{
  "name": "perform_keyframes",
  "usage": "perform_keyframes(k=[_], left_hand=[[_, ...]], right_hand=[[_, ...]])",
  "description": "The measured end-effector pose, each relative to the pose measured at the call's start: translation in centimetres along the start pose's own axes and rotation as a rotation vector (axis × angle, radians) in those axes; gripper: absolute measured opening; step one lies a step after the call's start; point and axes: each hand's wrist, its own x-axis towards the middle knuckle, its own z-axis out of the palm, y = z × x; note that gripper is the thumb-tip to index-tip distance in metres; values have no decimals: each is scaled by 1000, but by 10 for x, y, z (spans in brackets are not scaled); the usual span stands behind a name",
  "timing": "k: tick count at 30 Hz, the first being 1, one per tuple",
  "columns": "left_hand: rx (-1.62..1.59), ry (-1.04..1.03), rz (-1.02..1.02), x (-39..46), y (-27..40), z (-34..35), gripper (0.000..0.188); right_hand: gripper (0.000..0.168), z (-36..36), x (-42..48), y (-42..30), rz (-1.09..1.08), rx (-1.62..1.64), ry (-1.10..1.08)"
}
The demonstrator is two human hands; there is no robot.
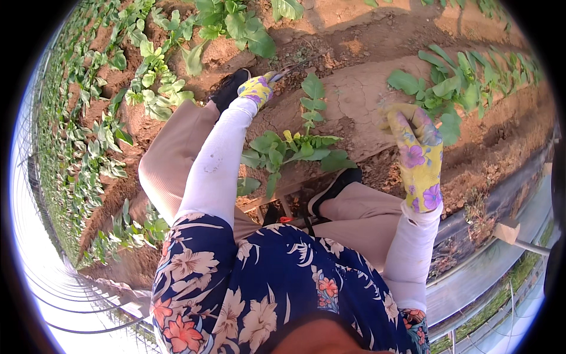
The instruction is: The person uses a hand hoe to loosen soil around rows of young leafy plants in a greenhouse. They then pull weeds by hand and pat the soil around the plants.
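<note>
My left hand (256, 91), in a yellow glove with purple flowers, grips a slim, long hand tool (292, 67). The tool slants up to the right over the soil, and its exact kind is unclear. My right hand (415, 148), gloved alike, hangs over the soil bed (349, 95) with its fingers bent down. Motion blurs those fingertips, so whether they pinch anything cannot be told. Just beyond that hand grows a leafy green plant (460, 84). Between my feet and the tool stands another leafy green plant (292, 152) with lobed leaves and a yellowed leaf.
My black shoes (232, 88) flank the near plant. A pale slatted frame (285, 199) lies below me. More leafy plants (154, 84) run in rows at left. Dark plastic sheeting (475, 212) and a metal rail (530, 247) edge the right side.
</note>
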Motion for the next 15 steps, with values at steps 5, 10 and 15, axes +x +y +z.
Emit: perform_keyframes(k=[5,10,15], left_hand=[[-132,71,-144,-52,-64,13,41],[-100,73,-287,-96,-84,7,35],[44,213,-296,-127,-58,-12,31]], right_hand=[[17,5,1,2,-41,-12,2],[21,-1,1,2,-42,-127,-42],[22,3,3,2,-55,-133,-7]])
